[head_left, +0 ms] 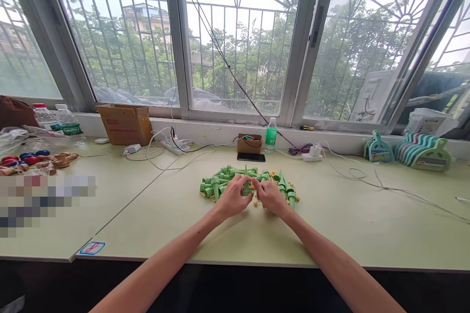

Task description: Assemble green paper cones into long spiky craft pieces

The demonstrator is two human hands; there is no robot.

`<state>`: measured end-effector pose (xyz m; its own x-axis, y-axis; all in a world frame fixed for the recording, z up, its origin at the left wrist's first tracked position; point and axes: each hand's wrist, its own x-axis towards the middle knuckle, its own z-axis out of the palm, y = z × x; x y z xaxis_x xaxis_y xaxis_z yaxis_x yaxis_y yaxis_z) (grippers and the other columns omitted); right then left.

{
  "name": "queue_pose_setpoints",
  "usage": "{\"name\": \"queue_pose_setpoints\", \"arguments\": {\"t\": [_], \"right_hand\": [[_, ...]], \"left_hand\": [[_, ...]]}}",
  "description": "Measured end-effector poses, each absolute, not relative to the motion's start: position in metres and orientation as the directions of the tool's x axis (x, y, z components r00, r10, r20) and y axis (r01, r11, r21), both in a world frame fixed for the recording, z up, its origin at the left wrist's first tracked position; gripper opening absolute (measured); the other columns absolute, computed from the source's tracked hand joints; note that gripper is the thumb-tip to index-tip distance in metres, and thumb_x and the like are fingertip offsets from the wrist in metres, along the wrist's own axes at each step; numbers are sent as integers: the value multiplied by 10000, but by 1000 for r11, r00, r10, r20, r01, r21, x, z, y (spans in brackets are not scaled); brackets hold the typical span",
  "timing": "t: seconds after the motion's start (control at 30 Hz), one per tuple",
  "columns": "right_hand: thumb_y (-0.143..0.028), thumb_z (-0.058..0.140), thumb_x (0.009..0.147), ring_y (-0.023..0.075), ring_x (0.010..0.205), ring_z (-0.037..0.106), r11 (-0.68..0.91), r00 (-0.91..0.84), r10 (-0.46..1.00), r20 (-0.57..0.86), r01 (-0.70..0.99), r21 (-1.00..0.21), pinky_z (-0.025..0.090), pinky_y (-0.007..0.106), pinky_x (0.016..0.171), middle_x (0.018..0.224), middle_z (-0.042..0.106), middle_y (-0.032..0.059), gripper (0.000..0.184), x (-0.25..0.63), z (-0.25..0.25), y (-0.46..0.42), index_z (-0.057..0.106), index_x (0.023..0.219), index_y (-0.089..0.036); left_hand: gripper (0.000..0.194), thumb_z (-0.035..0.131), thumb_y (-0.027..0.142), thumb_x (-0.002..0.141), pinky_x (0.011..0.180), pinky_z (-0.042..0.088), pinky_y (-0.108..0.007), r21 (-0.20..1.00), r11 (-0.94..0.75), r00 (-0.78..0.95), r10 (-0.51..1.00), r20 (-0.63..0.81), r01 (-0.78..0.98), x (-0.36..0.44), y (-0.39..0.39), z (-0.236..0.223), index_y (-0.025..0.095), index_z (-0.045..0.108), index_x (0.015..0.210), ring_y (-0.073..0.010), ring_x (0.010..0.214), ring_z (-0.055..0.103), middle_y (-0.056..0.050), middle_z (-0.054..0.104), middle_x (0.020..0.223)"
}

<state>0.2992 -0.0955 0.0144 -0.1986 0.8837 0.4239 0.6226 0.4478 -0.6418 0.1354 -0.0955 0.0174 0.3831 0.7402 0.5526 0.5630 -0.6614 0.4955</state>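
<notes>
A heap of green plastic spike-shaped parts point(223, 180) lies on the pale green table point(330, 225), with small yellow pieces point(273, 175) mixed in. My left hand point(233, 199) is at the heap's near edge, fingers curled around one green part point(246, 187). My right hand point(270, 197) sits just beside it, fingers pinched together close to the same part; what it pinches is too small to make out. The two hands almost touch.
A black phone point(251, 157), a small cardboard box point(249, 143) and a green bottle point(270, 135) stand behind the heap. A larger carton point(126, 123), power strip point(176, 145), cables, water bottles point(69, 124) and coloured toys point(422, 151) line the window sill side.
</notes>
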Motion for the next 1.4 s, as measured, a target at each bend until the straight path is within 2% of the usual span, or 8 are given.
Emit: {"name": "queue_pose_setpoints", "arguments": {"t": [0.2,0.43,0.53,0.77,0.97,1.4], "right_hand": [[-589,253,964,126,373,478,443,-213,889,406,626,-642,345,250,480,360,452,11,688,299,15,-96,445,432,-197],[-560,414,925,133,418,485,471,-182,868,463,598,-648,322,247,449,510,557,-9,434,300,12,-95,535,719,-199],[-522,406,937,133,419,480,495,-213,860,464,568,-657,323,249,451,519,559,-13,390,300,10,-95,539,761,-200],[-528,369,948,122,441,424,528,-227,836,499,581,-619,290,252,454,491,482,-15,488,300,6,-89,429,589,-203],[-555,345,952,112,439,392,528,-225,832,507,603,-598,268,248,456,473,422,-21,532,300,5,-87,364,555,-201],[-571,244,974,112,410,456,501,-256,857,447,616,-608,286,234,449,457,450,-14,591,300,11,-93,405,551,-192]], "left_hand": [[273,590,194,774,653,462,-283,491,-670,380,731,566,558,135,-95,18,210,602,1046,-117,626,506,-32,541,907],[272,585,215,782,626,455,-279,495,-662,369,737,567,562,136,-95,19,195,590,1054,-113,612,509,-41,548,930],[277,577,214,785,618,455,-278,500,-664,374,737,563,556,136,-96,18,204,591,1062,-113,607,512,-43,556,938],[292,579,206,778,632,451,-278,480,-674,398,728,558,562,136,-95,17,198,589,1070,-116,619,506,-40,552,928],[284,576,202,780,636,449,-271,483,-674,403,730,552,559,136,-95,17,192,584,1065,-114,625,509,-34,532,917],[241,581,182,773,641,428,-270,481,-680,416,726,548,553,137,-98,21,200,584,1013,-113,632,485,-20,508,884]]}}
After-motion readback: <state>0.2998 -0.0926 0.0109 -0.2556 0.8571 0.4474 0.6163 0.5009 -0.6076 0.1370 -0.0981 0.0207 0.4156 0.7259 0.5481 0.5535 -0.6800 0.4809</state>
